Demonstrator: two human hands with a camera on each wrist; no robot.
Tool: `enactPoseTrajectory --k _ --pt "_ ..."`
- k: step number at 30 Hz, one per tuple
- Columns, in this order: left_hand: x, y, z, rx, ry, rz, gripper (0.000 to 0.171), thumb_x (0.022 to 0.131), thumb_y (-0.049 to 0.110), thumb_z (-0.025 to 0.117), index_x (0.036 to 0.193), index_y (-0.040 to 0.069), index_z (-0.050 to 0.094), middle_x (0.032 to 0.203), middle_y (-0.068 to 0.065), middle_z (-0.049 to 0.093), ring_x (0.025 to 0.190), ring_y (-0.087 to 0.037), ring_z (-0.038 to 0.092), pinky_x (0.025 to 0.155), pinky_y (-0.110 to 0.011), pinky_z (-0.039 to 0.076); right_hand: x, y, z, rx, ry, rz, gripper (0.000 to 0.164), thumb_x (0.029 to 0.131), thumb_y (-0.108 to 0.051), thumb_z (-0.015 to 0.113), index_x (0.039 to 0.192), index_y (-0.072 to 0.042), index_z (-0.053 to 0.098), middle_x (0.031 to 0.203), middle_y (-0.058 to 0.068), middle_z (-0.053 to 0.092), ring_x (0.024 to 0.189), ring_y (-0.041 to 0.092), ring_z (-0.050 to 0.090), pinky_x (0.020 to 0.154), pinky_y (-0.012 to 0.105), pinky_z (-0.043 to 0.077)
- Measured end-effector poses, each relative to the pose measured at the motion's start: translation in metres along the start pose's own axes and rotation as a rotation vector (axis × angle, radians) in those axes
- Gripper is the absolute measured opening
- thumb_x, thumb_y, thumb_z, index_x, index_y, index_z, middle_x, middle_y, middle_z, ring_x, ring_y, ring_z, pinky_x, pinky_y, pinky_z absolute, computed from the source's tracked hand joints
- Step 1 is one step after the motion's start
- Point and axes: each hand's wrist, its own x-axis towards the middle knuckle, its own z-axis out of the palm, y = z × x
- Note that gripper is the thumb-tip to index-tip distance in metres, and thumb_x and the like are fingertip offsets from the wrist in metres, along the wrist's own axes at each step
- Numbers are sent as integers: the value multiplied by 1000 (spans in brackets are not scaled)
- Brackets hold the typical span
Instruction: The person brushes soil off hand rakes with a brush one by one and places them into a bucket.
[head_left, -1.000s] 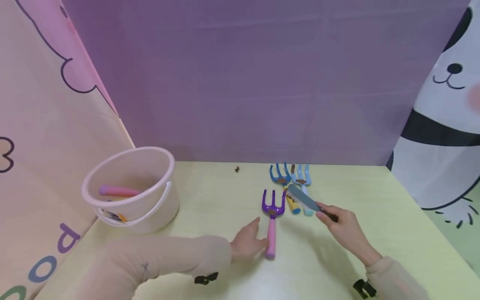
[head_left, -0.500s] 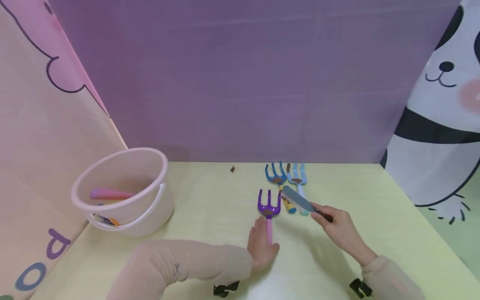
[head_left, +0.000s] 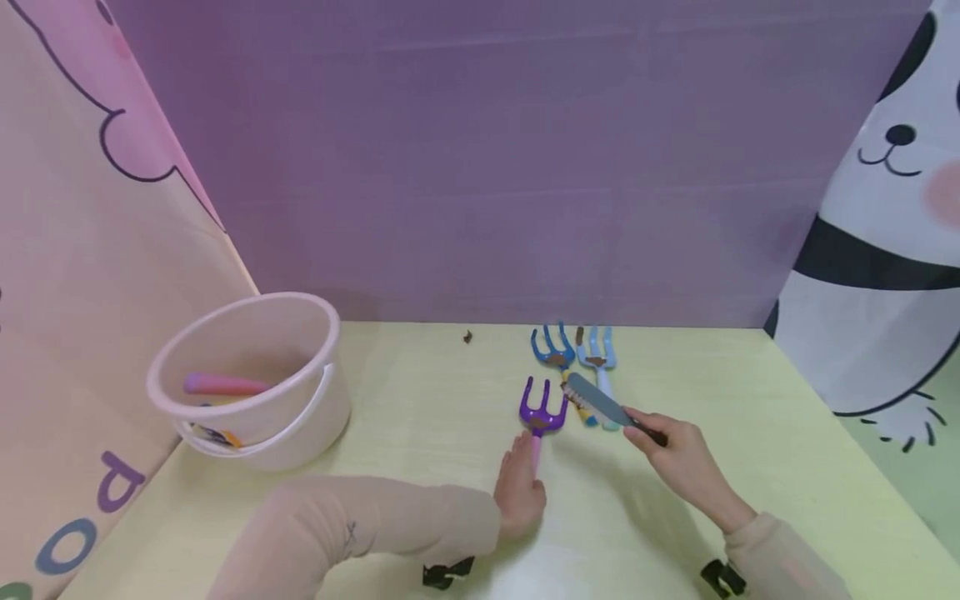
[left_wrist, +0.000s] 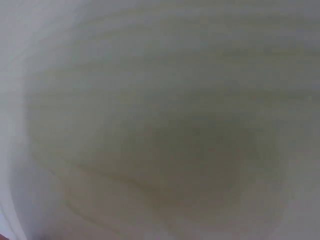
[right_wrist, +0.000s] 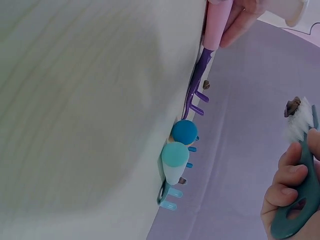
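Note:
In my right hand (head_left: 686, 462) I hold a teal-grey brush (head_left: 597, 398) by its dark handle, above the table. A brown clump (right_wrist: 292, 107) is stuck at the end of its white bristles (right_wrist: 301, 119). My left hand (head_left: 519, 496) is at the pink handle of a purple toy hand fork (head_left: 542, 417), fingers along its left side and thumb on its right. A brown patch lies at the base of the fork's tines. Behind it lie a dark blue fork (head_left: 556, 353) and a light blue fork (head_left: 597, 354), both with brown patches; the brush overlaps their handles in the head view.
A pale pink bucket (head_left: 330, 417) stands at the left with a pink handle (head_left: 225, 384) and other items inside. One small brown bit (head_left: 468, 337) lies near the table's back edge. A purple cloth (head_left: 480, 167) hangs behind. Only blurred table surface shows in the left wrist view.
My left hand has moved right and forward onto the pink handle of the purple fork. The right hand still holds the brush in nearly the same place.

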Motion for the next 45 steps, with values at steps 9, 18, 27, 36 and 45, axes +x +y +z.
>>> enactPoseTrajectory --k 9,18,27,36,45 --pt "1 -2 -12 -88 -15 0 70 78 -13 40 144 -3 16 150 -19 19 138 -33 19 113 -48 16 0 0 -1 -12 3 0 35 89 -20 59 119 -2 60 79 10 64 48 5 35 42 21 34" --pt "4 -5 -24 -115 -6 -20 71 76 -15 43 142 -5 19 148 -20 24 136 -35 23 112 -49 19 1 -2 -1 -25 13 -11 34 89 -19 60 117 -1 61 82 10 65 48 5 35 42 21 35" --pt "8 -15 -37 -111 17 -55 66 77 -12 52 139 -4 31 141 -21 37 130 -38 34 108 -49 28 -1 -2 -2 -12 -2 -6 35 89 -20 59 118 -1 60 70 8 58 48 4 34 42 21 35" --pt "15 -33 -61 -165 5 -11 51 81 -3 56 131 -1 46 130 -19 51 117 -34 51 100 -45 42 -2 -3 0 8 -9 12 35 88 -19 60 118 -1 60 70 8 58 47 4 35 41 20 35" --pt "17 -34 -87 -127 -29 10 43 85 4 58 127 5 53 126 -14 56 115 -30 53 98 -43 44 -3 -7 2 26 -4 19 35 88 -19 60 119 -2 60 94 15 66 51 5 39 43 21 38"
